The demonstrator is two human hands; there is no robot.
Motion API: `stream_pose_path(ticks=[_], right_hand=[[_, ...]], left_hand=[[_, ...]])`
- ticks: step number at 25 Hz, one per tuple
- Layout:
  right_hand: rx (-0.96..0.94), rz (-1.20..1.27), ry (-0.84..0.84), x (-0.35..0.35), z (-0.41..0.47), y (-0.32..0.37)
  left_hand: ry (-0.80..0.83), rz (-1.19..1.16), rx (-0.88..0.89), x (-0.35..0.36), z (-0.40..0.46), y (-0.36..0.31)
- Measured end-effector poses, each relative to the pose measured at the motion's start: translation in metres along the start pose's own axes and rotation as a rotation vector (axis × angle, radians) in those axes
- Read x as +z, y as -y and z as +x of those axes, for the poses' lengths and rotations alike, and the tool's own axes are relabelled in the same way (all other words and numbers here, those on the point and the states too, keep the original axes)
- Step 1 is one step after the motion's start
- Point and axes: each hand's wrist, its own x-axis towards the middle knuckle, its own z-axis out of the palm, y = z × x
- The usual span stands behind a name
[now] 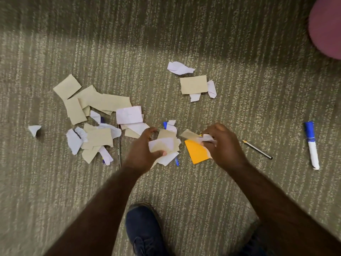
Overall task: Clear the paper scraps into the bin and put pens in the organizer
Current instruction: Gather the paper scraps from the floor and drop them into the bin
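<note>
Head view shows the left hand [143, 147] with its grip closed on a few paper scraps [163, 145], and the right hand [224, 145] pinching a small white scrap [207, 138] just above an orange paper [196, 151]. Most of the job looks left: a big scrap pile [92, 109] lies on the carpet [184, 191] at the left, more scraps [193, 84] sit far right, and a pen [257, 149] and a marker [311, 145] lie at the right. No bin or organizer shows.

Tan and white paper scraps [96, 108] lie strewn flat and crumpled on the carpet. A marker [311, 145] and a pencil [257, 149] lie well right of them.
</note>
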Motion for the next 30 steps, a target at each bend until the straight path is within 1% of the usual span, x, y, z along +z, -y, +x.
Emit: stream_pose_path(ticks=[2,5,9,12,15,17,18,22,25,27,30], right_hand=[[0.08,0.121,-0.015,-0.003,-0.002,-0.002],[0.161,0.274,-0.079,-0.008,-0.001,-0.002],[0.172,0.252,-0.095,-0.009,0.007,0.001],[0.188,0.266,-0.103,-0.008,0.013,0.004],[0.192,0.283,-0.138,-0.01,0.018,0.004],[0.2,0.309,-0.157,-0.012,0.021,0.004],[0.207,0.316,-0.168,-0.012,0.023,0.003],[0.228,0.312,-0.259,-0.013,0.037,0.006],[0.204,0.268,-0.307,-0.015,0.062,0.012],[0.183,0.188,-0.311,-0.016,0.083,0.017],[0.178,0.008,-0.262,-0.01,0.108,0.023]], left_hand=[[-0.032,-0.04,0.019,0.013,0.0,0.001],[-0.071,-0.031,0.037,0.022,0.004,0.002],[-0.133,0.06,-0.053,0.024,-0.001,0.005],[-0.179,0.024,-0.007,0.021,-0.013,0.0],[-0.13,-0.073,0.057,0.011,-0.015,-0.016],[-0.085,-0.046,0.123,0.007,-0.002,-0.028],[-0.058,-0.013,0.128,0.006,0.008,-0.034],[-0.062,0.187,0.113,0.01,0.045,-0.047],[-0.074,0.266,0.091,0.014,0.052,-0.048],[-0.1,0.286,0.081,0.017,0.051,-0.048],[-0.118,0.272,0.108,0.018,0.045,-0.049]])
